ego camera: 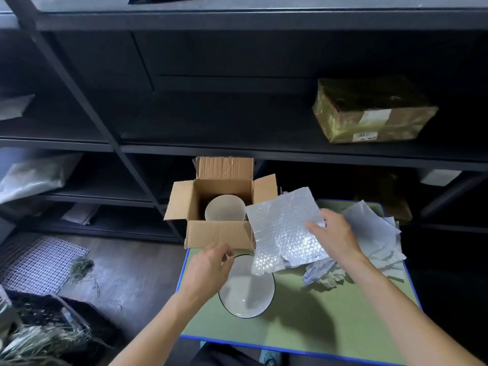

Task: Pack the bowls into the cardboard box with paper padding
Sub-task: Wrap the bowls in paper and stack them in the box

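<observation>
An open cardboard box (219, 235) stands at the far left of the small green table (330, 313). Inside it a white bowl (224, 211) leans on its side. A second white bowl (247, 289) with a dark rim sits upright on the table in front of the box. My right hand (334, 233) pinches a sheet of bubble wrap (284, 231) held up beside the box. My left hand (211, 268) hovers over the near bowl's left rim, fingers loosely curled and holding nothing. Crumpled paper sheets (375, 241) lie on the table at the right.
Dark metal shelving (237, 151) rises right behind the table, with a taped brown parcel (372, 112) on it at the right. White bags (34, 175) lie on the left shelves. On the floor at the left are a mesh mat (39, 262) and straw.
</observation>
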The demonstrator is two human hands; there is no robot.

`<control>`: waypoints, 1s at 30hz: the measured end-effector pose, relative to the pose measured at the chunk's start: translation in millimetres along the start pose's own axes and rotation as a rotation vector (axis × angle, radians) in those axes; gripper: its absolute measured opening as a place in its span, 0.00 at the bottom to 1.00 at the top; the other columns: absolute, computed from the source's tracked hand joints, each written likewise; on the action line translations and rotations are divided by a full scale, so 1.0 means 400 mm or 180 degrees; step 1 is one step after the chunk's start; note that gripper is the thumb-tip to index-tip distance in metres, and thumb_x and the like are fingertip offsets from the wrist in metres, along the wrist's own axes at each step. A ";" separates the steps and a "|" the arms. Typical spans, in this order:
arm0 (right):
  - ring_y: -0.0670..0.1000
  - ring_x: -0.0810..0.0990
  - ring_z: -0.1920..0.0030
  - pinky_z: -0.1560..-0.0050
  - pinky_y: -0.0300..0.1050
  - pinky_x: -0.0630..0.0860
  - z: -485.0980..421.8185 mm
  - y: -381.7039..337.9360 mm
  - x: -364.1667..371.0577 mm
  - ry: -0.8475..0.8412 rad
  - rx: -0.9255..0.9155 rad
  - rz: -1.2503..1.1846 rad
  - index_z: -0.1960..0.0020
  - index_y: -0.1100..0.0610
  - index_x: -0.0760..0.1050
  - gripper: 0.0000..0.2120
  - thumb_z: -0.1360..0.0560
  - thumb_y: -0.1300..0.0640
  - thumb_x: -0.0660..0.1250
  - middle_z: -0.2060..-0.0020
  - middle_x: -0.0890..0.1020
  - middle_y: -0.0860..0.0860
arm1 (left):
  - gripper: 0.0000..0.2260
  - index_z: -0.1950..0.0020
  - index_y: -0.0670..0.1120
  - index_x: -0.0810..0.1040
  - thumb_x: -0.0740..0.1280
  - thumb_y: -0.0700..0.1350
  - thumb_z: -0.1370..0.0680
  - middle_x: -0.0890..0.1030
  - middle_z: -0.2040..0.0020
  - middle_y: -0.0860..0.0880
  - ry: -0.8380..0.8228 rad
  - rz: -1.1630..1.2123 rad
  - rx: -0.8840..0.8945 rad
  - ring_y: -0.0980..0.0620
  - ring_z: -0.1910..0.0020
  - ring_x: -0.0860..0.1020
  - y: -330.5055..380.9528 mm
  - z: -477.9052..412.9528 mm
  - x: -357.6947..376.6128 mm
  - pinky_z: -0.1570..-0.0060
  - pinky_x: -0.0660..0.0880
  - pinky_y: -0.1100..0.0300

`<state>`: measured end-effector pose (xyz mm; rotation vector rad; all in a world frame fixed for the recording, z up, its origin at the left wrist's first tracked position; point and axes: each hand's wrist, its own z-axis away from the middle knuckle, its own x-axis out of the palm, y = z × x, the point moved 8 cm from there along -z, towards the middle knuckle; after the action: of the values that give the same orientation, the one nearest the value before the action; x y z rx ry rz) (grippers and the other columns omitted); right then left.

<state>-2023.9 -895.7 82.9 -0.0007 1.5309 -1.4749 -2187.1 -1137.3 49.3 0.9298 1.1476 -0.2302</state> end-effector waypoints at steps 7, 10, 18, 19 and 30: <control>0.50 0.68 0.67 0.66 0.46 0.64 0.002 -0.005 0.030 -0.0187 -0.0088 0.0169 0.60 0.52 0.72 0.07 0.24 0.54 0.66 0.67 0.75 0.49 | 0.09 0.41 0.49 0.75 0.62 0.45 0.21 0.79 0.48 0.49 -0.0238 -0.0623 0.0113 0.43 0.53 0.78 -0.009 0.000 0.057 0.62 0.65 0.55; 0.50 0.70 0.67 0.66 0.46 0.66 0.004 -0.005 0.031 -0.0210 -0.0068 0.0257 0.56 0.53 0.74 0.04 0.24 0.53 0.66 0.64 0.78 0.50 | 0.07 0.44 0.45 0.72 0.59 0.43 0.20 0.79 0.50 0.45 -0.0426 -0.1071 0.0170 0.41 0.58 0.74 -0.002 -0.007 0.074 0.63 0.63 0.54; 0.51 0.72 0.66 0.65 0.47 0.68 0.008 -0.030 0.014 -0.0243 -0.0161 0.0217 0.56 0.51 0.74 0.03 0.23 0.54 0.65 0.61 0.80 0.51 | 0.03 0.51 0.43 0.73 0.61 0.41 0.22 0.79 0.56 0.45 -0.0597 -0.0801 0.0331 0.41 0.58 0.75 0.004 -0.009 0.040 0.60 0.73 0.50; 0.51 0.73 0.65 0.65 0.47 0.68 0.004 -0.034 0.008 -0.0230 -0.0167 0.0203 0.56 0.50 0.75 0.03 0.23 0.54 0.65 0.60 0.80 0.52 | 0.03 0.51 0.44 0.74 0.61 0.41 0.22 0.79 0.58 0.46 -0.0600 -0.0747 0.0355 0.41 0.58 0.75 0.008 -0.006 0.022 0.61 0.72 0.51; 0.61 0.78 0.55 0.60 0.48 0.71 -0.029 -0.114 -0.021 0.0139 -0.0426 -0.0290 0.49 0.60 0.73 0.10 0.23 0.54 0.63 0.52 0.80 0.59 | 0.04 0.48 0.55 0.77 0.63 0.50 0.20 0.77 0.67 0.56 -0.0621 -0.0099 0.0294 0.56 0.68 0.74 0.082 0.040 -0.196 0.69 0.68 0.63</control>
<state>-2053.2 -894.0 120.5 -0.1196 1.6820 -1.4489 -2190.8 -1151.2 134.7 0.9492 0.9782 -0.3932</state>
